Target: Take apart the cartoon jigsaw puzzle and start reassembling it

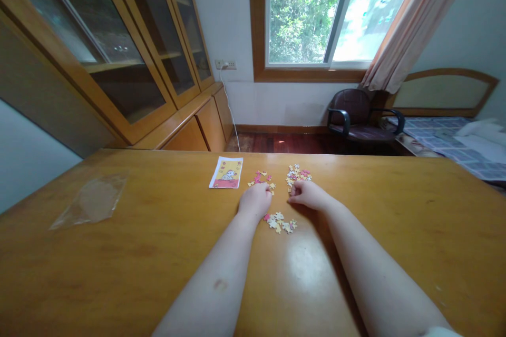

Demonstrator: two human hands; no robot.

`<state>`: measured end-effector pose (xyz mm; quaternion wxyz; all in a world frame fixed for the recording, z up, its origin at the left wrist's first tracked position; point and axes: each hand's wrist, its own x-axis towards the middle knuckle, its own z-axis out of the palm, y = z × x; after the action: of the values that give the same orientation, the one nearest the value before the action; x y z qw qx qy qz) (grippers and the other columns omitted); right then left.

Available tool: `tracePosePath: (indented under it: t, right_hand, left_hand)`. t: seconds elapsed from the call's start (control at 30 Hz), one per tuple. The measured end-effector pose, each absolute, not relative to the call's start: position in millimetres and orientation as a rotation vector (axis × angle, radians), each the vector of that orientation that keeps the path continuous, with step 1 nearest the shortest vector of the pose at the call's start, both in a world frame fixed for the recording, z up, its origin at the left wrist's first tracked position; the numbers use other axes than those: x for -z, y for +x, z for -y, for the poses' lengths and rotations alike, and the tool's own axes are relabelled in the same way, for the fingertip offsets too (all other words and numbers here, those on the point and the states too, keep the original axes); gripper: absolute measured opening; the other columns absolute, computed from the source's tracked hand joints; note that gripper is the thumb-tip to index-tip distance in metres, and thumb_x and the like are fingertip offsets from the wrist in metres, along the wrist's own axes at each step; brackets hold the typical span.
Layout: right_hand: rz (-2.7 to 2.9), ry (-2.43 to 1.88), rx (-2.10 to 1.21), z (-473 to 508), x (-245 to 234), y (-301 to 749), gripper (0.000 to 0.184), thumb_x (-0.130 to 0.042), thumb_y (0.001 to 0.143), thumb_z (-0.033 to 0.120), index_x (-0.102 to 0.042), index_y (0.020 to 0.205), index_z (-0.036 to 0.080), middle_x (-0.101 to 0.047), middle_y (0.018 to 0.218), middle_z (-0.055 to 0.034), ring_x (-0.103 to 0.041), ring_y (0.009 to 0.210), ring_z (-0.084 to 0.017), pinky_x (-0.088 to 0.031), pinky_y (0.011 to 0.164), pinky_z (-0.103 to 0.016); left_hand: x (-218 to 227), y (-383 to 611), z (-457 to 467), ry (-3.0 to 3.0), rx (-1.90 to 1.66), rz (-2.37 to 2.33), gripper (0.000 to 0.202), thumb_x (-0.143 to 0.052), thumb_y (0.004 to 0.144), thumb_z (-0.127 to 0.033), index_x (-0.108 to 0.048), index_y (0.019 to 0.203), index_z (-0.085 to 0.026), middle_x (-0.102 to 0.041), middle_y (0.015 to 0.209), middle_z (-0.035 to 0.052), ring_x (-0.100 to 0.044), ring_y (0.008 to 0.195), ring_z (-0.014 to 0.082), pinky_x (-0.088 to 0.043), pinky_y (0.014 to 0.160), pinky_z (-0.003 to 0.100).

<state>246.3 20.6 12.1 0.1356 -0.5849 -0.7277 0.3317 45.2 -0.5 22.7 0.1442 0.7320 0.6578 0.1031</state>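
Note:
Both my hands rest on a wooden table (118,253) among small jigsaw pieces. My left hand (256,201) is curled into a loose fist just below a cluster of pink and yellow pieces (261,179). My right hand (306,193) is pinched closed at the lower edge of another pile of pieces (297,174); what its fingertips hold is too small to name. A third group of pale pieces (280,222) lies between my wrists. A yellow picture card (226,172) lies flat to the left of the pieces.
A clear plastic bag (93,200) lies on the table's left side. Glass-door cabinets (130,58) stand along the left wall. Beyond the table are a dark armchair (358,116), a window (336,10) with a curtain, and a bed (454,142) at right.

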Motion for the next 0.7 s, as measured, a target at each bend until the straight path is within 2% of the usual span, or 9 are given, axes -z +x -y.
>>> tracePosePath:
  t: [0.1,0.23,0.4,0.53,0.7]
  right_hand:
    - [2.329,-1.663,-1.146,-14.6,-21.0,246.7,0.036,-0.081,0.05,0.039,-0.058,0.069,0.02,-0.058,0.061,0.0048,-0.049,0.057,-0.011,-0.032,0.051,-0.022]
    - [2.457,-1.699,-1.069,-11.8,-25.2,244.8,0.038,-0.083,0.045,0.034,-0.058,0.069,0.021,-0.059,0.064,0.0049,-0.049,0.058,-0.011,-0.03,0.051,-0.022]
    - [2.259,-1.85,-0.855,-14.7,-18.8,238.1,0.022,-0.072,0.064,0.037,-0.058,0.067,0.021,-0.057,0.06,0.0035,-0.049,0.057,-0.011,-0.029,0.052,-0.022]
    - [2.16,-1.974,-0.613,-14.6,-16.6,229.4,0.025,-0.065,0.072,0.045,-0.06,0.066,0.021,-0.061,0.066,-0.0009,-0.051,0.061,-0.013,-0.029,0.054,-0.024]
    - [2.157,-1.884,-0.711,-14.9,-17.2,233.8,0.026,-0.062,0.077,0.044,-0.062,0.067,0.02,-0.06,0.064,-0.0007,-0.05,0.06,-0.013,-0.031,0.055,-0.023]
  left_hand:
    - [-18.8,44.6,-0.8,2.111,-0.338,-1.882,0.026,-0.042,0.083,-0.024,-0.067,0.089,-0.025,-0.071,0.092,0.0046,-0.065,0.084,0.0213,-0.046,0.071,0.029]
    - [-18.3,44.3,-0.8,2.102,-0.353,-1.878,0.026,-0.041,0.083,-0.025,-0.067,0.088,-0.025,-0.071,0.092,0.0044,-0.065,0.084,0.0219,-0.046,0.07,0.029]
    - [-21.0,44.2,-0.8,2.08,-0.355,-1.859,0.029,-0.041,0.083,-0.023,-0.068,0.092,-0.025,-0.072,0.095,0.0042,-0.064,0.088,0.0218,-0.047,0.075,0.031]
    - [-21.5,45.0,1.1,2.152,-0.39,-1.725,0.032,-0.042,0.084,-0.023,-0.069,0.102,-0.027,-0.071,0.105,0.0023,-0.063,0.097,0.0206,-0.048,0.082,0.03]
    - [-20.3,47.0,4.3,2.329,-0.299,-1.448,0.039,-0.042,0.082,-0.022,-0.069,0.107,-0.034,-0.07,0.11,-0.0013,-0.062,0.101,0.0202,-0.048,0.088,0.031]
